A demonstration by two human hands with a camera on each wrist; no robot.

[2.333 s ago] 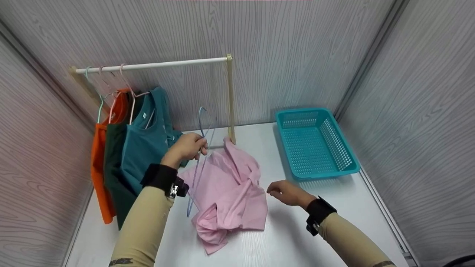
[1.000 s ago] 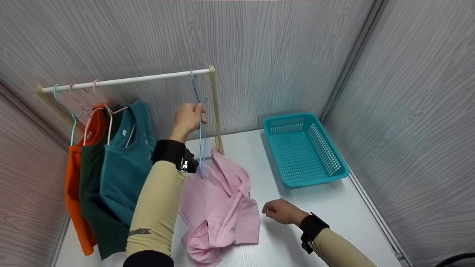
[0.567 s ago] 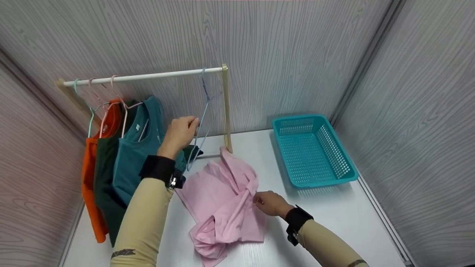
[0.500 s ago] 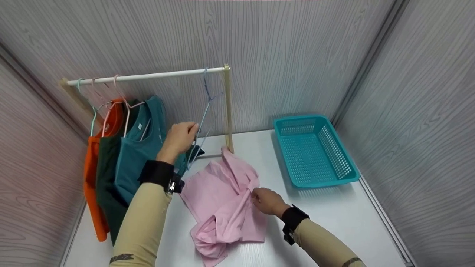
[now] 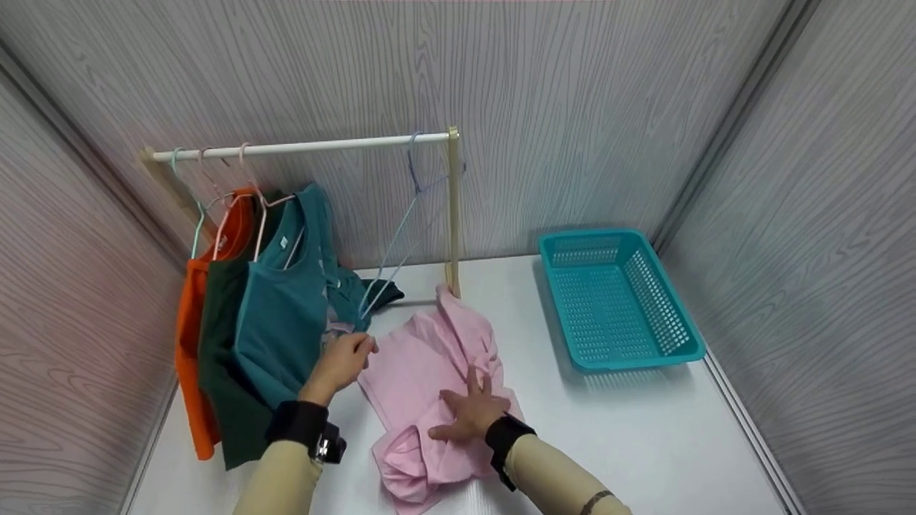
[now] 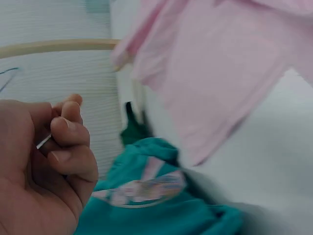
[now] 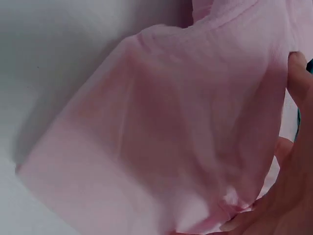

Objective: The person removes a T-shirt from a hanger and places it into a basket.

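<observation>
A pink garment (image 5: 411,379) lies crumpled on the white table in the head view. My right hand (image 5: 472,413) rests on it with fingers and thumb spread; the right wrist view shows this hand (image 7: 288,171) at the edge of the cloth. Left of the garment, my left hand (image 5: 342,361) is above the table, its fingers loosely curled and holding nothing. The left wrist view confirms those bent fingers (image 6: 73,159) are apart from the cloth. A thin blue hanger (image 5: 418,190) hangs bare from the rail's right end.
The clothes rack's white rail (image 5: 329,145) stands at the back left. On its left part hang an orange garment (image 5: 197,343), a dark green one (image 5: 222,357) and a teal shirt (image 5: 283,315). A teal plastic basket (image 5: 608,307) sits at the right.
My left hand has hung the blue hanger on the rail, let go of it and come down toward me. My right hand has moved left onto the pink garment, its fingers now spread.
</observation>
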